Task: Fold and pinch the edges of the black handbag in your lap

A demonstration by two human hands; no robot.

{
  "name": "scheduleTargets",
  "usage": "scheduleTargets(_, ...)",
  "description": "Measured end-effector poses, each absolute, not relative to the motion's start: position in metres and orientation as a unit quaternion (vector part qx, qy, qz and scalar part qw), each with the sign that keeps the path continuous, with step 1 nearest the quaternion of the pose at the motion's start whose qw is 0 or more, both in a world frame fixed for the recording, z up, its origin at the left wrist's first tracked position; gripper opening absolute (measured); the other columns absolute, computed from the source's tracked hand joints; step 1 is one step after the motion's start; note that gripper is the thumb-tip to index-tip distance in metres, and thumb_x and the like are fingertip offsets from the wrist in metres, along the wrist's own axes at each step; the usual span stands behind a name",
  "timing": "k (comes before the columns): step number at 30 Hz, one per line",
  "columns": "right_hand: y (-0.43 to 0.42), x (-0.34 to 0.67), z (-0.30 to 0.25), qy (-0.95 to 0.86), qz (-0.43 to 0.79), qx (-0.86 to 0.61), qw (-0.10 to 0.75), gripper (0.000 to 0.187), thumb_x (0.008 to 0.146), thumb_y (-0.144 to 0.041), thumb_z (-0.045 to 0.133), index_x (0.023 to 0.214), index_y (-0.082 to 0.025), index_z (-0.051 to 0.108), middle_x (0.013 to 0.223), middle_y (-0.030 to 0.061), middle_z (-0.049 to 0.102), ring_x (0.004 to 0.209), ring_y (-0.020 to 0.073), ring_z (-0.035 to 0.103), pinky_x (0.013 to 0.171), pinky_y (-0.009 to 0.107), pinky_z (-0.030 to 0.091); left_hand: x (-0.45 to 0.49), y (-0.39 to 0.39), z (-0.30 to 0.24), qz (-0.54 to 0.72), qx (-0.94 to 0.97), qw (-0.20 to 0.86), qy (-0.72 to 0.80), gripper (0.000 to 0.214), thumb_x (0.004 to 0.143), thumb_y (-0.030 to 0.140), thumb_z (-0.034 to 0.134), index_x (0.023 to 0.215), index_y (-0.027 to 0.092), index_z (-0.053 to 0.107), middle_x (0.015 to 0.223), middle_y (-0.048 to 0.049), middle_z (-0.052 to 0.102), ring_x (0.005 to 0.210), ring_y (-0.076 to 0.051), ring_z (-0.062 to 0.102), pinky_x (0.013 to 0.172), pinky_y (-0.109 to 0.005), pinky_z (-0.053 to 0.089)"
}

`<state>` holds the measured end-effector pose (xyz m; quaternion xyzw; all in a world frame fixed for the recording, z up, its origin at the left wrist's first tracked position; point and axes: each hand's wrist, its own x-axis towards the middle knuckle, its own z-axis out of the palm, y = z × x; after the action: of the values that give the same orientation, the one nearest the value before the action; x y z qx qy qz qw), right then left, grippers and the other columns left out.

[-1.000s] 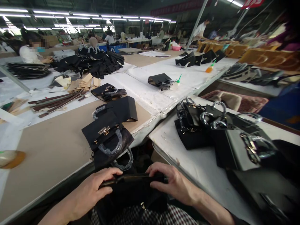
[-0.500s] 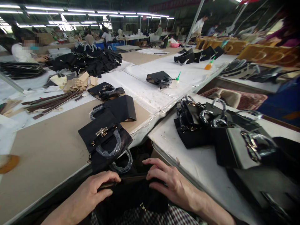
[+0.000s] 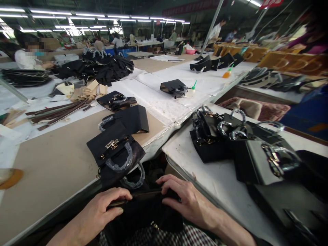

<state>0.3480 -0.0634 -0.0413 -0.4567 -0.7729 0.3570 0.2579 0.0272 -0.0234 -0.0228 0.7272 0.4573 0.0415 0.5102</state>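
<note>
On the checkered lap [image 3: 138, 239] rests a black handbag [image 3: 143, 213], with small gold hardware [image 3: 154, 225] hanging at its near side. My left hand [image 3: 105, 206] pinches the bag's upper edge between thumb and fingers. Around the right end of that edge, my right hand [image 3: 183, 194] is curled, its fingers bent over the rim; the exact contact is partly hidden in the dark. Just beyond, a black handbag with a gold clasp [image 3: 115, 145] and a plastic-wrapped handle [image 3: 120, 159] leans over the left table's edge.
More black handbags [image 3: 138, 119] sit on the left table [image 3: 58, 157], and several lie piled [image 3: 253, 153] on the right table [image 3: 179, 150]. Glue bottles [image 3: 193, 89], brown strips [image 3: 58, 111] and stacked black pieces [image 3: 97, 68] are farther off. A masked person [image 3: 28, 58] sits at far left.
The view has shifted very slightly. Both hands keep nearly the same grip at the bag's edge, and the gold hardware has moved slightly left.
</note>
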Motion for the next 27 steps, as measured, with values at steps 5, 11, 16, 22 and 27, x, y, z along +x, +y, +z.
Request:
scheduleTargets(5, -0.063, 0.346, -0.041, -0.782, 0.346, -0.454, 0.25, 0.01, 0.094, -0.014, 0.065, 0.096, -0.022, 0.06, 0.13, 0.0031, 0.062, 0.112, 0.0173, 0.064, 0.095, 0.029, 0.052, 0.03, -0.025, -0.015, 0.03, 0.748, 0.491, 0.445, 0.034, 0.093, 0.015, 0.058, 0.114, 0.039, 0.069, 0.115, 0.0088, 0.07, 0.11, -0.015, 0.064, 0.097, -0.019, 0.041)
scheduleTargets(11, -0.062, 0.345, -0.049, -0.816, 0.297, -0.436, 0.235, 0.013, 0.1, -0.023, 0.058, 0.108, -0.024, 0.068, 0.126, 0.0041, 0.065, 0.11, 0.0188, 0.065, 0.094, 0.031, 0.053, 0.028, -0.023, -0.021, 0.026, 0.774, 0.482, 0.41, 0.033, 0.097, 0.015, 0.054, 0.111, 0.039, 0.072, 0.109, 0.0065, 0.07, 0.105, -0.015, 0.065, 0.093, -0.02, 0.043)
scheduleTargets(16, -0.06, 0.341, -0.042, -0.841, 0.267, -0.425, 0.202, 0.015, 0.1, -0.019, 0.055, 0.097, -0.02, 0.069, 0.119, 0.0054, 0.069, 0.101, 0.0209, 0.066, 0.088, 0.034, 0.055, 0.027, -0.022, -0.028, 0.023, 0.775, 0.476, 0.414, 0.031, 0.097, 0.018, 0.056, 0.113, 0.038, 0.072, 0.111, 0.0056, 0.07, 0.105, -0.016, 0.065, 0.093, -0.021, 0.043)
scheduleTargets(22, -0.062, 0.34, -0.044, -0.793, 0.333, -0.46, 0.219, 0.019, 0.097, -0.027, 0.063, 0.082, -0.019, 0.071, 0.118, 0.0047, 0.071, 0.098, 0.0202, 0.069, 0.088, 0.032, 0.055, 0.032, -0.025, -0.026, 0.056, 0.76, 0.471, 0.444, 0.021, 0.095, 0.02, 0.061, 0.104, 0.033, 0.073, 0.104, 0.0054, 0.071, 0.1, -0.015, 0.066, 0.09, -0.02, 0.042)
scheduleTargets(27, -0.063, 0.333, -0.069, -0.688, 0.398, -0.499, 0.347, 0.015, 0.093, -0.033, 0.071, 0.085, -0.022, 0.079, 0.108, 0.0049, 0.075, 0.094, 0.0183, 0.072, 0.084, 0.027, 0.056, 0.045, -0.027, -0.024, 0.101, 0.735, 0.451, 0.496, 0.011, 0.087, 0.02, 0.071, 0.078, 0.024, 0.066, 0.091, 0.0045, 0.065, 0.085, -0.013, 0.063, 0.079, -0.02, 0.042)
